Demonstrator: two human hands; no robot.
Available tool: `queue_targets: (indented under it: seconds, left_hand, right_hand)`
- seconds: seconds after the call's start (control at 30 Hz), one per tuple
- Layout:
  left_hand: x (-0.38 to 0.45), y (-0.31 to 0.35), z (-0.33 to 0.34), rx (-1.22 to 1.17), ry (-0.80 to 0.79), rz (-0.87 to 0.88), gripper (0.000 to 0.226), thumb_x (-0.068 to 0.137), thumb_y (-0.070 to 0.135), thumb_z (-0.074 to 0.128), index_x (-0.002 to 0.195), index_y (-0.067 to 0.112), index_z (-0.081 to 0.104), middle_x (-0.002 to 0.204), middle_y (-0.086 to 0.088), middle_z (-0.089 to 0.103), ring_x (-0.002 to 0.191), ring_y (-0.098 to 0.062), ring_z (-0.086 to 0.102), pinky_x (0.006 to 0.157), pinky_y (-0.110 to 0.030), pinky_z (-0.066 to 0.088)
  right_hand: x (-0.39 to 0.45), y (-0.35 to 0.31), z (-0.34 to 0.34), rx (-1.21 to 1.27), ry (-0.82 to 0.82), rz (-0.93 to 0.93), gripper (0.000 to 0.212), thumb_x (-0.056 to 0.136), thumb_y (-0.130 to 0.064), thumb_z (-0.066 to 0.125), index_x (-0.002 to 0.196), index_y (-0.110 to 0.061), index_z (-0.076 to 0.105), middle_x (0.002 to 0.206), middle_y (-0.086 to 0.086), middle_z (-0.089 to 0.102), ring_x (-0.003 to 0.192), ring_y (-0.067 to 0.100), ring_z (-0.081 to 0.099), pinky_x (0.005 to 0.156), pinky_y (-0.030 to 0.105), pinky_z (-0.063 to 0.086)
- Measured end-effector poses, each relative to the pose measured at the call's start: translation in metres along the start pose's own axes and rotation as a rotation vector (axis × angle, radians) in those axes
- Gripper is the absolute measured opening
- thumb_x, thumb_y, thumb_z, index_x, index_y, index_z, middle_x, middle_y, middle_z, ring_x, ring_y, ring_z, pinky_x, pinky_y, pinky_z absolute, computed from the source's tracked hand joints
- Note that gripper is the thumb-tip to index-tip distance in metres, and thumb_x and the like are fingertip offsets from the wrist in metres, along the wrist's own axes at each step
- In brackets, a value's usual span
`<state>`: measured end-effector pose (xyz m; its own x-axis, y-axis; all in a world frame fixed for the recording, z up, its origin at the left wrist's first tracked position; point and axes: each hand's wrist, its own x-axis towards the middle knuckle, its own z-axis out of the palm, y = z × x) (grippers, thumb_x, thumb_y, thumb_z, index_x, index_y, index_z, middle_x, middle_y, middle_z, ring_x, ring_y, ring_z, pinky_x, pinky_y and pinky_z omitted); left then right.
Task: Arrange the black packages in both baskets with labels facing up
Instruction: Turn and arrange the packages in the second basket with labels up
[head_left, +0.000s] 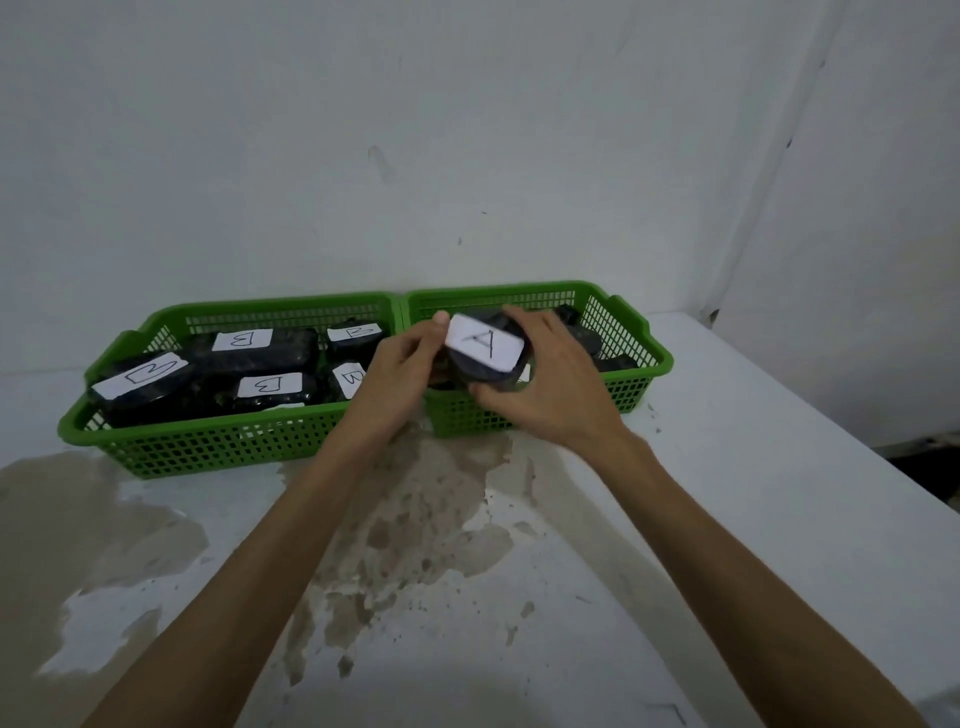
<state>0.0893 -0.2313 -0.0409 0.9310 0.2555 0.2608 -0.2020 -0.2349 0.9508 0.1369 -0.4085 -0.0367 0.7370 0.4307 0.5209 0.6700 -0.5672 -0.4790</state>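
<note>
Two green mesh baskets stand side by side against the wall. The left basket (208, 447) holds several black packages with white "B" labels facing up, such as one at the left (140, 384). Over the right basket (636, 364) both hands hold a black package (485, 351) whose white "A" label faces up. My left hand (400, 369) grips its left edge. My right hand (550, 379) wraps its right and near side. More black packages (584, 338) lie in the right basket behind my right hand, their labels not visible.
The baskets rest on a white table (727, 519) with brown stains across its middle and left. The table's right edge runs diagonally at the right, with dark floor beyond. A white wall rises directly behind the baskets.
</note>
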Motion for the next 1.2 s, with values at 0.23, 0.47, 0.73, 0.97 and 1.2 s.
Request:
queue_targets:
  seconds: [0.23, 0.47, 0.73, 0.97, 1.2]
  left_hand:
    - [-0.03, -0.025, 0.022, 0.232, 0.145, 0.2, 0.011, 0.096, 0.041, 0.057, 0.102, 0.034, 0.062, 0.101, 0.014, 0.064, 0.093, -0.002, 0.06, 0.075, -0.02, 0.05]
    - [-0.053, -0.086, 0.037, 0.611, -0.227, 0.334, 0.028, 0.086, 0.053, 0.065, 0.087, 0.025, 0.063, 0.079, 0.018, 0.056, 0.072, -0.002, 0.053, 0.061, -0.019, 0.043]
    - [-0.054, -0.093, 0.04, 0.667, -0.269, 0.398, 0.035, 0.086, 0.056, 0.063, 0.091, 0.022, 0.065, 0.085, 0.012, 0.06, 0.074, -0.002, 0.052, 0.064, -0.022, 0.047]
    - [-0.055, -0.094, 0.04, 0.73, -0.259, 0.458, 0.032, 0.087, 0.051, 0.066, 0.096, 0.021, 0.067, 0.087, 0.019, 0.048, 0.077, 0.003, 0.041, 0.068, -0.013, 0.035]
    - [-0.055, -0.098, 0.041, 0.751, -0.27, 0.469, 0.035, 0.086, 0.053, 0.066, 0.098, 0.02, 0.067, 0.092, 0.011, 0.057, 0.081, -0.001, 0.047, 0.069, -0.018, 0.042]
  right_hand:
    - [0.099, 0.055, -0.002, -0.234, -0.217, 0.198, 0.085, 0.071, -0.05, 0.078, 0.14, -0.012, 0.045, 0.129, 0.008, 0.053, 0.114, 0.028, 0.055, 0.093, 0.039, 0.05]
    - [0.126, 0.094, 0.035, -0.397, -0.496, 0.321, 0.08, 0.077, -0.05, 0.078, 0.135, -0.004, 0.046, 0.132, 0.014, 0.054, 0.113, 0.032, 0.057, 0.082, 0.037, 0.048]
    - [0.126, 0.102, 0.05, -0.375, -0.54, 0.386, 0.085, 0.072, -0.078, 0.064, 0.116, -0.006, 0.058, 0.12, 0.012, 0.059, 0.109, 0.033, 0.058, 0.096, 0.05, 0.048]
    - [0.118, 0.12, 0.032, -0.43, -0.212, 0.363, 0.066, 0.091, -0.059, 0.051, 0.13, -0.006, 0.054, 0.138, 0.02, 0.054, 0.13, 0.039, 0.047, 0.104, 0.053, 0.043]
    - [0.107, 0.14, 0.019, -0.579, -0.468, 0.506, 0.07, 0.082, -0.054, 0.068, 0.133, -0.011, 0.048, 0.133, 0.016, 0.057, 0.124, 0.038, 0.053, 0.102, 0.049, 0.046]
